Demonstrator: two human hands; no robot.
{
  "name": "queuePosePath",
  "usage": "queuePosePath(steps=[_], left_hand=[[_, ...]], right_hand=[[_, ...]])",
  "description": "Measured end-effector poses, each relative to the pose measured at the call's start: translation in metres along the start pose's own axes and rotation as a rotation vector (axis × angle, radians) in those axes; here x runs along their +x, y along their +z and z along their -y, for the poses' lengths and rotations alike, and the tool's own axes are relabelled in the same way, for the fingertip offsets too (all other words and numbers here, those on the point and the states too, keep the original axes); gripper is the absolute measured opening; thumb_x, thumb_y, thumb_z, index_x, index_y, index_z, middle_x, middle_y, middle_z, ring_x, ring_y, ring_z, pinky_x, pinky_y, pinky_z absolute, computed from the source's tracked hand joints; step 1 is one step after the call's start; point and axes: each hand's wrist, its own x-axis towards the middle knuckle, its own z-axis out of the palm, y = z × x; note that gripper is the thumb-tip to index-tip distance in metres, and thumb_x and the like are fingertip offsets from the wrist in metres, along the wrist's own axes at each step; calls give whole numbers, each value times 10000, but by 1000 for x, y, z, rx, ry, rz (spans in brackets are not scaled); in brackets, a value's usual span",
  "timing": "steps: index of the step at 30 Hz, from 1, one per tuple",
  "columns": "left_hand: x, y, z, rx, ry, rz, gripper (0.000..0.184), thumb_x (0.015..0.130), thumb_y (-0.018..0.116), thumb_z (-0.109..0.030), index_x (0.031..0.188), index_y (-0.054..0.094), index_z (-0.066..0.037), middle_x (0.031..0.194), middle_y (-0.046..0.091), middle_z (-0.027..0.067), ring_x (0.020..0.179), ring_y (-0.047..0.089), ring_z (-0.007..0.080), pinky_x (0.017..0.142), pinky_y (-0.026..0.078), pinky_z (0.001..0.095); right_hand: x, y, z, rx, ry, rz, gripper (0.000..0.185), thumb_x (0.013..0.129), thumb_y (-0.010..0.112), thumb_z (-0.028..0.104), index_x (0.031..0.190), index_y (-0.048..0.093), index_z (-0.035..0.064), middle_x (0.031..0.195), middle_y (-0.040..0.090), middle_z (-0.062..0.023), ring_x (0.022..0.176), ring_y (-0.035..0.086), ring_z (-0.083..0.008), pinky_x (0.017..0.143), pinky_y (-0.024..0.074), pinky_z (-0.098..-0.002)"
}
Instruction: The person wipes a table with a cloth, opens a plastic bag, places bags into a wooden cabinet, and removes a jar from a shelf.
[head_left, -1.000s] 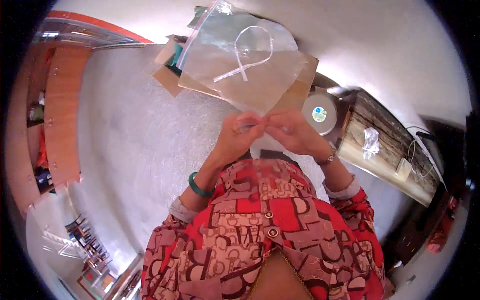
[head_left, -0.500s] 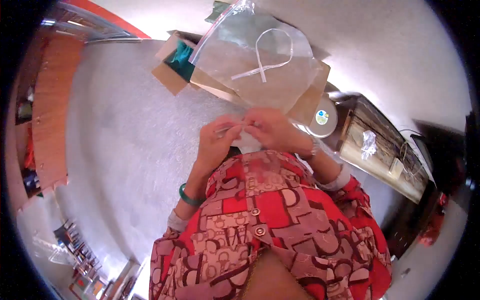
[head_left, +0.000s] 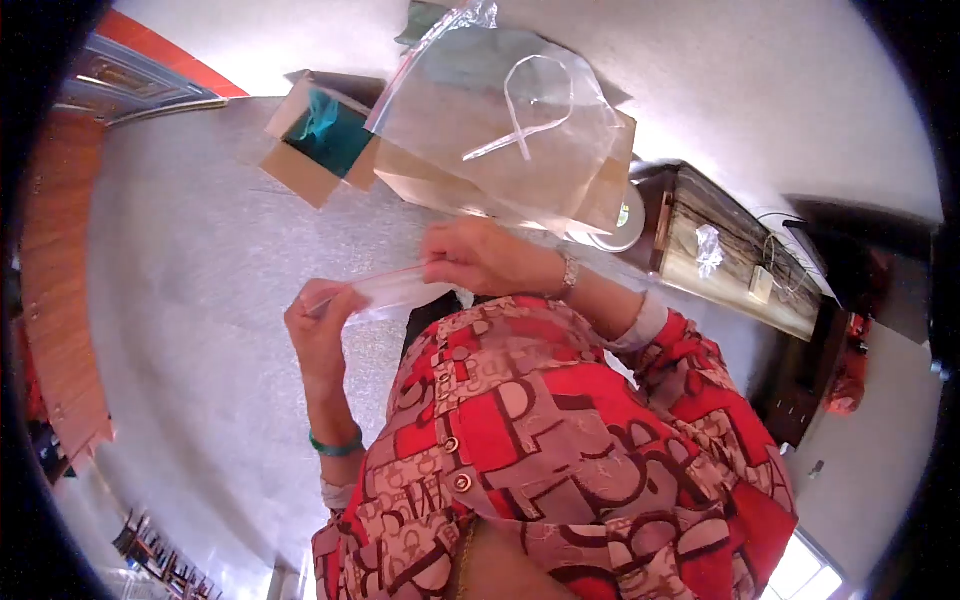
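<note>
One small clear bag stretches between your hands, just in front of your patterned shirt. Your left hand has its fingers pinching one end; your right hand has its fingers gripping the other. Beyond them, a larger clear bag, with a looped strip, lies on a cardboard box.

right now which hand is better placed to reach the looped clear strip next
Probably the right hand: it is nearer the looped strip. The left hand is farther off, and both hands grip clear plastic.
</note>
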Motion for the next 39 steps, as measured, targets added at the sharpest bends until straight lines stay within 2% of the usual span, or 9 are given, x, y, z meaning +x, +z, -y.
queuePosePath(steps=[8, 10, 14, 20, 23, 26, 31, 34, 39], left_hand=[[-7, -6, -7, -11, -33, -129, 54, 784, 561, -32, 785, 588, 15, 728, 599, 53, 673, 572, 137, 659, 449, 270], [-5, -6, -9, -34, -136, -219, 81, 804, 550, -52, 813, 587, 20, 723, 598, 58, 675, 575, 142, 661, 450, 274], [-1, -7, -15, -49, -177, -297, 93, 819, 540, -63, 844, 589, 12, 736, 606, 64, 684, 576, 143, 680, 446, 270], [2, -15, -1, -89, -153, -363, 57, 798, 567, -50, 838, 583, -12, 743, 610, 60, 688, 575, 133, 688, 444, 265], [-2, -21, 0, -164, -93, -438, 34, 799, 571, -43, 814, 586, -17, 740, 610, 57, 692, 578, 135, 687, 449, 266], [-7, -37, 2, -239, -47, -469, 36, 801, 575, -44, 805, 594, -13, 746, 609, 56, 700, 581, 139, 688, 457, 273], [-10, -73, 10, -401, -44, -551, 51, 813, 566, -51, 832, 595, -14, 779, 608, 59, 720, 587, 148, 742, 452, 287], [-12, -119, 31, -428, 15, -553, 86, 822, 568, -77, 882, 566, -16, 807, 605, 66, 781, 607, 187, 752, 484, 305], [-21, -207, 30, -412, 81, -628, 109, 821, 591, -106, 894, 570, -27, 820, 604, 63, 724, 586, 154, 705, 468, 287]], right_hand=[[22, 6, -13, -15, 38, 112, 336, 785, 578, 327, 640, 546, 25, 622, 521, -179, 589, 514, -355, 545, 391, -430], [31, 0, -17, 12, 17, 92, 237, 790, 598, 207, 699, 511, 6, 572, 442, -184, 492, 405, -254, 484, 332, -354], [47, -18, -21, 341, 76, 211, 160, 794, 579, 141, 752, 524, -4, 611, 499, -84, 572, 441, -127, 534, 376, -285], [70, -11, -39, 471, 154, 111, 145, 783, 564, 135, 750, 542, -3, 608, 520, -73, 599, 475, -111, 552, 407, -281], [89, -9, -37, 368, 114, 209, 159, 787, 565, 141, 741, 546, -10, 619, 533, -63, 598, 477, -112, 553, 406, -279], [110, 1, -26, 374, 158, 285, 89, 803, 525, 70, 781, 576, 1, 695, 558, -17, 674, 493, -67, 603, 408, -224], [152, 34, -11, 455, 194, 318, 116, 797, 563, 111, 775, 582, -2, 662, 546, -21, 630, 476, -70, 565, 392, -231], [183, 62, 5, 508, 195, 343, 109, 791, 581, 107, 779, 588, -1, 672, 550, -11, 638, 475, -67, 564, 388, -224], [239, 126, 42, 534, 238, 473, 68, 789, 581, 67, 803, 593, 2, 720, 565, 11, 688, 486, -47, 599, 393, -195]])
